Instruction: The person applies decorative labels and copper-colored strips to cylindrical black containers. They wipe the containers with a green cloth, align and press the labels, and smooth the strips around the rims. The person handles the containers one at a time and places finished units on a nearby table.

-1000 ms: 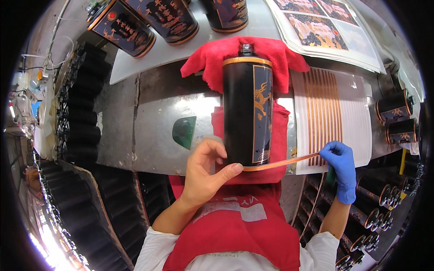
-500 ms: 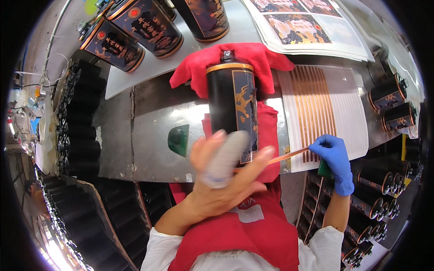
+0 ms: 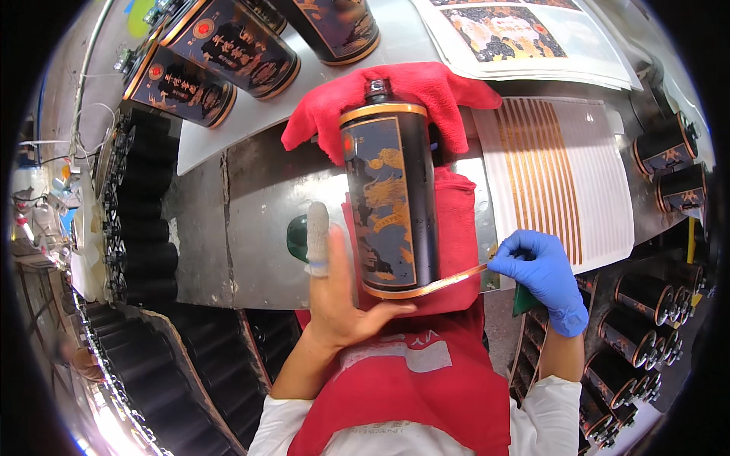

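Observation:
A black cylindrical bottle point(image 3: 426, 190) with a dark decorated label lies on folded red cloth point(image 3: 460, 209), its neck pointing away from me. A gold strip point(image 3: 460, 279) runs along the right part of its base rim and out to my right hand point(image 3: 538, 273). That hand, in a blue glove, pinches the strip's free end; a green flat piece point(image 3: 523, 300) shows under its palm. My left hand point(image 3: 334, 296), bare with a grey sleeve on one finger, is open beside the bottle's lower left, thumb stretched below the base. Whether the thumb touches the base I cannot tell.
A white sheet of gold strips point(image 3: 601, 182) lies to the right, beneath printed label sheets point(image 3: 509, 38). Another green flat piece point(image 3: 297, 237) is partly behind my left fingers. Labelled bottles point(image 3: 228, 45) stand far left; black bottles point(image 3: 148, 197) line the left side, with more at right point(image 3: 665, 144).
The bottle has turned, bringing the wide label to the front. My left hand has moved left off it and spread. My right hand has shifted left, still pinching the strip.

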### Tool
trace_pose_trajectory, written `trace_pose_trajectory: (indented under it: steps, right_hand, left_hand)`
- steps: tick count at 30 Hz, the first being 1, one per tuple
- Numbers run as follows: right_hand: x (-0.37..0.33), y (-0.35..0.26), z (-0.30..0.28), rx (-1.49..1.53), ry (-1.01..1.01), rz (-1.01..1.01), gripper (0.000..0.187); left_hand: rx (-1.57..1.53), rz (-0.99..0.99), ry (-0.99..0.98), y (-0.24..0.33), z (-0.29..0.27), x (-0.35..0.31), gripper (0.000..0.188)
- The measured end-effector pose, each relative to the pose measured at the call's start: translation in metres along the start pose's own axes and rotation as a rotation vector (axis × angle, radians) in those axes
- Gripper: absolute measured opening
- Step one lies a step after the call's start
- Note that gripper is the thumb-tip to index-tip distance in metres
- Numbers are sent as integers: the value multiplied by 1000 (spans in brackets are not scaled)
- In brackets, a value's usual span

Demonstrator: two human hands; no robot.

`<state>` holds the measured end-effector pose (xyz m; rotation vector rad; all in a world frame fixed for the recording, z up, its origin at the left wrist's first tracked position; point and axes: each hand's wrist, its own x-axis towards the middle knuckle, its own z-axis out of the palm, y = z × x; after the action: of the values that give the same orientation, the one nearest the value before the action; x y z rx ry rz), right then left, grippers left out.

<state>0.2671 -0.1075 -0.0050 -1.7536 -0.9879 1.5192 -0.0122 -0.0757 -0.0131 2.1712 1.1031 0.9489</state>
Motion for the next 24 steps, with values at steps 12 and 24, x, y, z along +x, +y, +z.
trace_pose_trajectory:
  steps: [12, 24]
  right_hand:
    - [-11, -22, 19, 95, -125, 41, 13]
    - [-14, -29, 25, 93, -153, -26, 11]
  left_hand:
    - [-239, -25, -109, -20, 13, 2, 101]
    - [281, 188, -144, 16, 7, 35, 65]
